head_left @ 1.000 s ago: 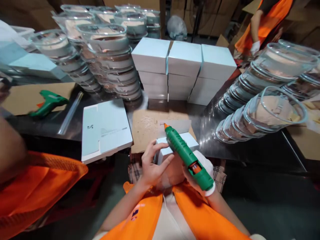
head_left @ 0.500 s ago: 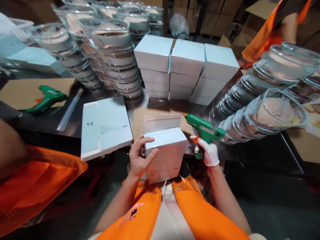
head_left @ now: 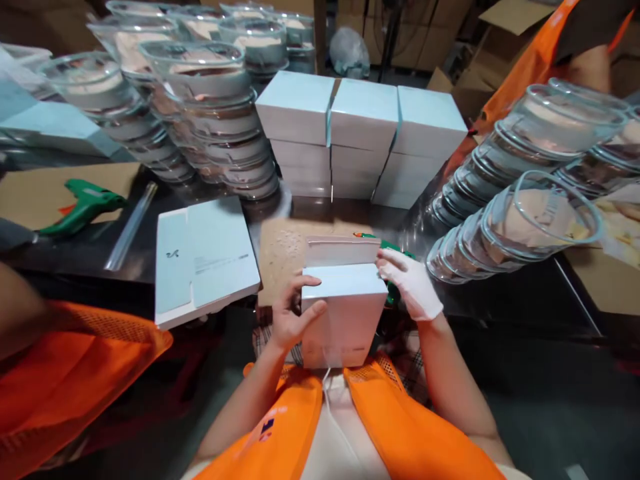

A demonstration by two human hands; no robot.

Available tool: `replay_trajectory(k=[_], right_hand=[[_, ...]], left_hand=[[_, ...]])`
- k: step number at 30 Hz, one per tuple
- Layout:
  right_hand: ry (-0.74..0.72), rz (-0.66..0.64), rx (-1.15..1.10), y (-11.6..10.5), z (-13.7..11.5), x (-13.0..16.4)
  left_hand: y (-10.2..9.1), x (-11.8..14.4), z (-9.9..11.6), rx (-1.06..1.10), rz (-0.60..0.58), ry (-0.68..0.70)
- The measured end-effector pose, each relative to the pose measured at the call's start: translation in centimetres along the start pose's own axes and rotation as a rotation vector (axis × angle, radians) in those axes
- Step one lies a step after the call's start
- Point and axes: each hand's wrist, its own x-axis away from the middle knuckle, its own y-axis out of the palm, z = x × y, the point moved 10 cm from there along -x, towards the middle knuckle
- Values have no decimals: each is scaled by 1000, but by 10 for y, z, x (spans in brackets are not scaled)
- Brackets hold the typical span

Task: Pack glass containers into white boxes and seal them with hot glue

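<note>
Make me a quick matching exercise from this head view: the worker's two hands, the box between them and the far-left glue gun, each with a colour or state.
1. left hand
2. right hand
3. box between the hands
4. far-left glue gun

A. flap raised
B. green
C. bare
D. white-gloved

Pairs: 1-C, 2-D, 3-A, 4-B

The held box (head_left: 345, 327) is white, its top (head_left: 345, 280) pale blue; the glove (head_left: 414, 285) white; the vest (head_left: 425, 433) orange; the glue gun (head_left: 393, 293) green, its tip (head_left: 359, 235) orange; the cardboard (head_left: 278, 241) tan; the blurred cloth (head_left: 265, 331) apparently checked
</note>
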Motion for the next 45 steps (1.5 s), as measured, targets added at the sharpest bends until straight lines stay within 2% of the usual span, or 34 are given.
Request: replay_trajectory(k=[2, 3, 6, 7, 9, 12, 16, 19, 24, 26, 27, 29, 30, 31, 32, 33, 34, 35, 36, 38, 39, 40, 42, 43, 45], right_hand=[[77, -167, -170, 34, 3, 0], [119, -193, -229, 43, 6, -1], [86, -156, -272, 40, 11, -4], [11, -178, -232, 38, 6, -3], [-195, -302, -116, 40, -11, 5], [-469, -481, 72, 51, -37, 27], [-704, -510, 308, 66, -60, 47], [-764, -538, 341, 74, -66, 53], [-671, -538, 289, 72, -57, 43], [-574, -453, 249, 56, -46, 35], [-516, -349, 221, 41, -39, 32], [-370, -120, 176, 8, -18, 35], [-275, -90, 159, 2, -4, 41], [-170, -141, 146, 5, 12, 51], [-66, -256, 136, 17, 28, 63], [17, -376, 120, 31, 40, 77], [63, -442, 98, 41, 46, 90], [75, -429, 76, 42, 47, 96], [53, -334, 61, 34, 41, 97], [-46, -101, 86, 2, 19, 93], [-109, -50, 145, -10, 5, 91], [-188, -58, 239, -16, -11, 89], [-401, -194, 481, -6, -43, 87], [-518, -287, 597, 7, -55, 88], [-740, -448, 754, 38, -70, 97]], left_hand=[[8, 1, -3, 50, -24, -3], [10, 2, -6, 67, -21, -19], [8, 3, -15, 140, 58, -61], [6, 3, -17, 196, 89, -62], [4, 1, -19, 326, 117, -51], [6, -3, -20, 390, 43, -37], [6, -3, -24, 346, -26, -89], [6, -1, -26, 373, -7, -145], [8, -5, -15, 348, -25, -94], [-4, -12, -10, 298, 6, -62], [-15, -16, -7, 267, 57, -44], [-45, -23, -1, 224, 242, -16], [-60, -24, 0, 217, 352, -11], [-72, -22, 1, 220, 456, -12], [-80, -18, 0, 225, 551, -16], [-84, -13, -2, 227, 631, -25], [-85, -6, -5, 226, 684, -46], [-84, 1, -10, 229, 710, -84], [-81, 9, -16, 232, 710, -140], [-75, 20, -26, 188, 615, -259], [-76, 22, -22, 116, 550, -269], [-78, 21, -11, 9, 474, -226], [-69, 10, 24, -242, 236, -40], [-53, 4, 39, -337, 64, 51], [-11, 0, 54, -407, -316, 138]])
